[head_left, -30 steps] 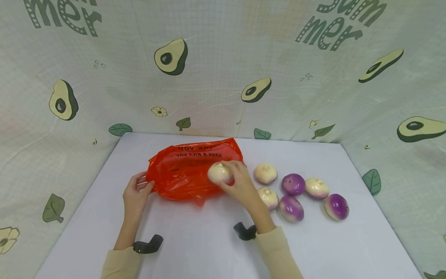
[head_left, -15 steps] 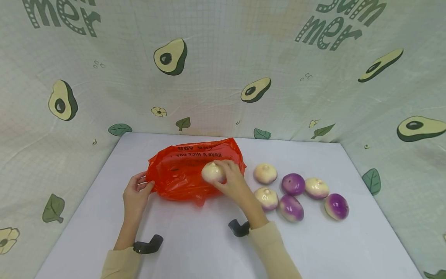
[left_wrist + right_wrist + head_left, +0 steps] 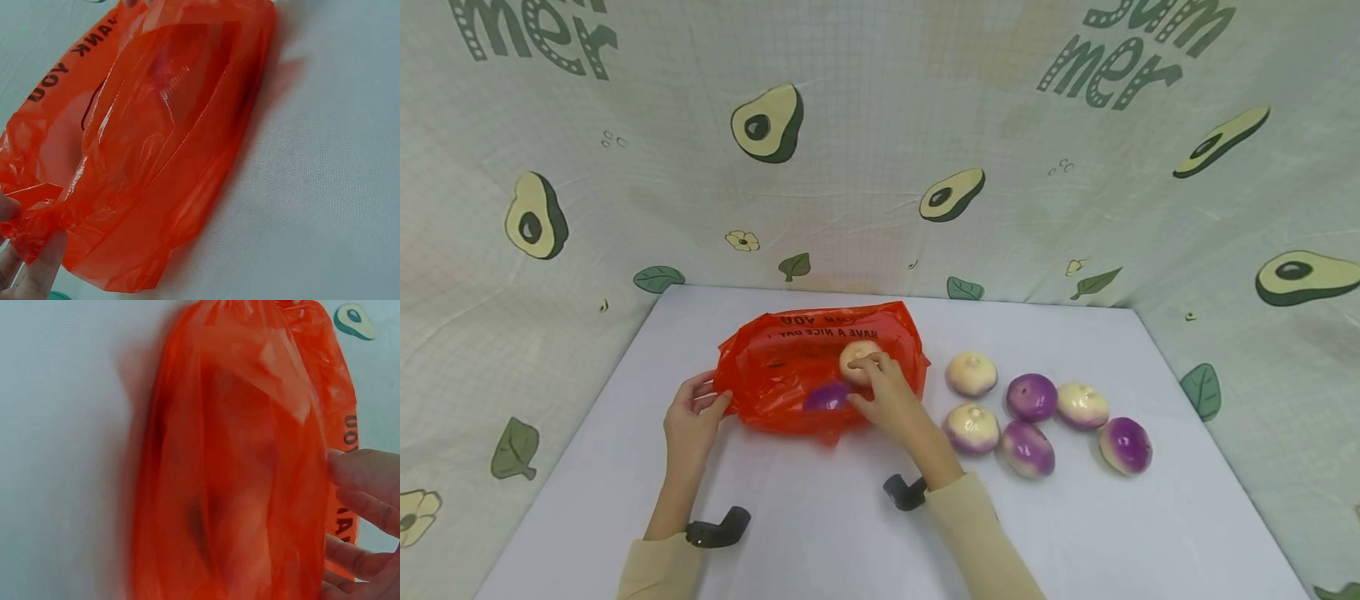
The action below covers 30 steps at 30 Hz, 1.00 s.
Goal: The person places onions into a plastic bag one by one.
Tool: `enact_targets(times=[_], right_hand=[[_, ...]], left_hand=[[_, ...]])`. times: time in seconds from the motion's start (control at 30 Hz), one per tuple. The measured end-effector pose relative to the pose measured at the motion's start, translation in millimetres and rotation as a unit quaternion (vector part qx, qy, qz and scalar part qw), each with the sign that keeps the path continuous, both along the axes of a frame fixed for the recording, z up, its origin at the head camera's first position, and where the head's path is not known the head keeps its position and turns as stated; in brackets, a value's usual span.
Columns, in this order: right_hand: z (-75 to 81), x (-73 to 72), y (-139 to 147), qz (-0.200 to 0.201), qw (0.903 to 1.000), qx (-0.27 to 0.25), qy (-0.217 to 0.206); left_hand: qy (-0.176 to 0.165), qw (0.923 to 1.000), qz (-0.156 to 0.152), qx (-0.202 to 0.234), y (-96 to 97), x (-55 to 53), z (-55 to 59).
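A red plastic bag (image 3: 760, 375) with dark lettering lies on its side, its mouth spread open. My left hand (image 3: 693, 412) pinches the left edge of the bag between thumb and fingers; in the left wrist view the plastic bunches up there. At the right part of the mouth is my right hand (image 3: 891, 400), fingers loosely bent and apart, holding nothing I can make out. A pale turnip (image 3: 854, 357) shows in the bag just behind its fingertips. Left of its thumb a purple turnip (image 3: 827, 397) is partly visible inside the bag.
Several purple and white turnips lie right of the bag, among them a pale turnip (image 3: 972, 373), a purple turnip (image 3: 1032, 397) and a rightmost turnip (image 3: 1125, 446). A white table (image 3: 820, 533) carries everything. A patterned cloth (image 3: 865, 108) stands behind it.
My right hand moved slightly left and let go of the turnip at the bag's mouth. A pale and a purple turnip now show inside the bag. The left hand stays put.
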State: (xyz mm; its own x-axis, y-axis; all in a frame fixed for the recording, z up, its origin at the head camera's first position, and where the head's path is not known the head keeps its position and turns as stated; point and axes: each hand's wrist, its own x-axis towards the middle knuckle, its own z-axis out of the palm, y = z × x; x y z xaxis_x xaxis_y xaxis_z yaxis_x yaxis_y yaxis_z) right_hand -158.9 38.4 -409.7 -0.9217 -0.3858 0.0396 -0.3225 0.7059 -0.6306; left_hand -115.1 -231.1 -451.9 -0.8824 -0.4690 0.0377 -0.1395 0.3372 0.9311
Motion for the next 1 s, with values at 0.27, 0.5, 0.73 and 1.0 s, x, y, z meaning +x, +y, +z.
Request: enact_targets(times=[0.27, 0.5, 0.73, 1.0], right_hand=[[-0.9, -0.8, 2.2, -0.011, 0.9994, 0.03, -0.01], [3.1, 5.3, 12.7, -0.022, 0.9994, -0.01, 0.026], [7.6, 16.8, 28.1, -0.041, 0.9963, -0.056, 0.051], [9.0, 29.7, 46.3, -0.056, 0.9917, -0.097, 0.063]], left_hand=[[0.007, 0.9999, -0.007, 0.0, -0.2, 0.9, -0.4], [0.019, 0.9998, -0.006, -0.002, -10.6, -5.7, -20.9], [0.024, 0.9997, -0.007, -0.009, -2.7, 1.1, -6.1], [-0.008, 0.9998, -0.001, -0.019, 2.8, 3.8, 4.6]])
